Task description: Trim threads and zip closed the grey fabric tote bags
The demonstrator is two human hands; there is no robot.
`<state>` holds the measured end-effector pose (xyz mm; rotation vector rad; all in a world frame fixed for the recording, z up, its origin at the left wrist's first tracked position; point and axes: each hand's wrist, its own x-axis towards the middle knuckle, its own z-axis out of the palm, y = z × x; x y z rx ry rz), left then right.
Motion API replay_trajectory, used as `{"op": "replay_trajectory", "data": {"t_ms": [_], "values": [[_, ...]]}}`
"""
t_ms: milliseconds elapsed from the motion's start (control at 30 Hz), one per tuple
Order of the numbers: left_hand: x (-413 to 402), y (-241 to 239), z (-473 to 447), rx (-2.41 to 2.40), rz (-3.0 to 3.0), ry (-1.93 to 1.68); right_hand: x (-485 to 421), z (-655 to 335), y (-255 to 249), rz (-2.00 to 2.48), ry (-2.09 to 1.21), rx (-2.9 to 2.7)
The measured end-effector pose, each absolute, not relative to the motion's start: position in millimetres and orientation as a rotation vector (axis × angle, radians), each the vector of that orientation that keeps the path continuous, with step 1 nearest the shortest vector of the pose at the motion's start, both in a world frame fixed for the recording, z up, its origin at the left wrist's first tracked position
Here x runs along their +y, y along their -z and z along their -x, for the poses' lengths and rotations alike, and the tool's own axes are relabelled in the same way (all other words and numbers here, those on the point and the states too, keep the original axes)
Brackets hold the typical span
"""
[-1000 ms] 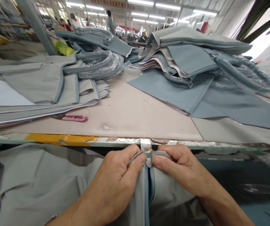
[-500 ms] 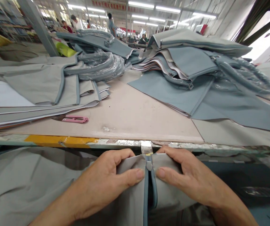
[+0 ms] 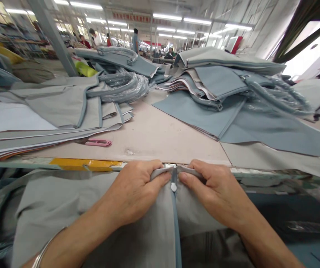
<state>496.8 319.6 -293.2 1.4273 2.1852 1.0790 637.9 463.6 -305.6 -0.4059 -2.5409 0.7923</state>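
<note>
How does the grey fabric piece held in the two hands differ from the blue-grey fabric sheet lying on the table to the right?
The grey fabric piece is a pale warm grey; the blue-grey fabric sheet is bluer and darker. The grey piece hangs off the table edge, pinched by the left hand and right hand; the blue-grey sheet lies flat, untouched. Both carry blue-grey edge trim.

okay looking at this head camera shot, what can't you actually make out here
- Fingertips of the left hand and right hand: curled under the grey fabric panel.
- Small grey zipper slider: too small to read its state.
- Red ceiling banner: lettering too small.
- Pink thread snips: blades hidden under the stacked grey panels.
</note>
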Motion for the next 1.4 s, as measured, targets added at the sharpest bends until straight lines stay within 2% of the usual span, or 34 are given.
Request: {"op": "replay_trajectory", "data": {"t_ms": [200,500,600,767,933,1100,1200,1400], "values": [[332.1,266.3,-475.8,2.288,-1.767,-0.841,476.0,-627.4,273.9,0.357,-0.378,-2.575],[372.9,197.4,-420.5,2.360,-2.422,-0.699,544.5,-571.2,215.3,0.122,-0.257,-2.394],[386.3,191.8,-409.2,2.354,-2.548,-0.577,561.4,-554.5,215.3,0.111,-0.154,-2.368],[410.4,199.1,-397.2,2.422,-2.473,-0.571,578.7,-541.4,224.6,0.161,0.011,-2.452],[418.4,181.5,-401.8,2.517,-2.569,-0.487,594.8,-532.9,201.3,0.173,0.177,-2.383],[427.1,152.5,-406.0,2.815,-2.871,0.007,600.3,-528.0,159.8,0.206,0.373,-2.423],[449.1,130.2,-391.8,2.841,-2.927,0.200,605.8,-522.1,133.2,0.239,0.400,-2.432],[460.2,116.0,-389.4,2.832,-2.856,0.155,608.5,-517.7,113.9,0.432,0.315,-2.456]]}}
